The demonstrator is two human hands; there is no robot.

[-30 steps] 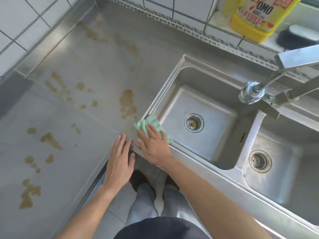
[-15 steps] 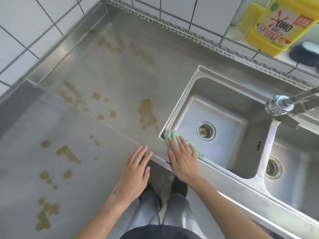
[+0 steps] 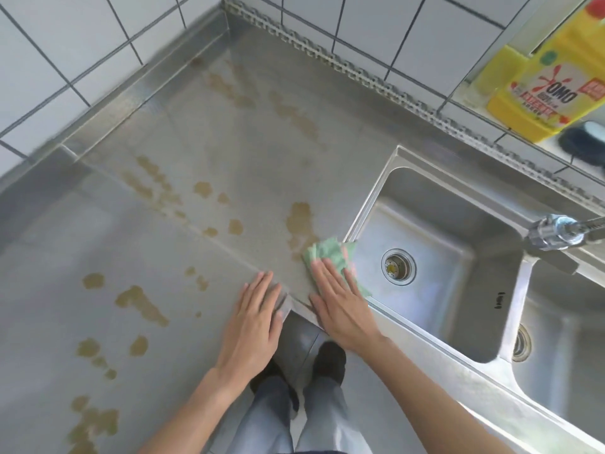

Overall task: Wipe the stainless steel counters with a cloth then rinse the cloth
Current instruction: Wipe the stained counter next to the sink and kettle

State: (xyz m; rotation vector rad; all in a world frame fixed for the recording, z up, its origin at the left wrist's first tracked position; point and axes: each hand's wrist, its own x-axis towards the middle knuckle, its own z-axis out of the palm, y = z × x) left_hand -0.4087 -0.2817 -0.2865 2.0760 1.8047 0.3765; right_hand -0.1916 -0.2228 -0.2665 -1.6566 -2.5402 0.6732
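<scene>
A green cloth point(image 3: 329, 253) lies flat on the stainless steel counter point(image 3: 229, 152), right beside the left rim of the sink point(image 3: 370, 204). My right hand point(image 3: 340, 303) presses down on the cloth with fingers spread flat over it. The cloth's far edge touches a brown stain point(image 3: 299, 221). My left hand point(image 3: 252, 322) rests palm-down and empty on the counter's front corner, just left of the right hand. Several more brown stains point(image 3: 140, 299) are scattered over the left and back of the counter.
The double sink has a drain point(image 3: 398, 266) in the left basin and a second basin point(image 3: 563, 355) to the right. A faucet head point(image 3: 553, 232) hangs over the divider. A yellow detergent bottle point(image 3: 550, 80) and a dark object point(image 3: 582, 142) stand on the tiled ledge.
My right hand has slid the cloth left, off the sink rim onto the counter, up to the large stain. The left hand stays at the counter corner. The view tilted downward.
</scene>
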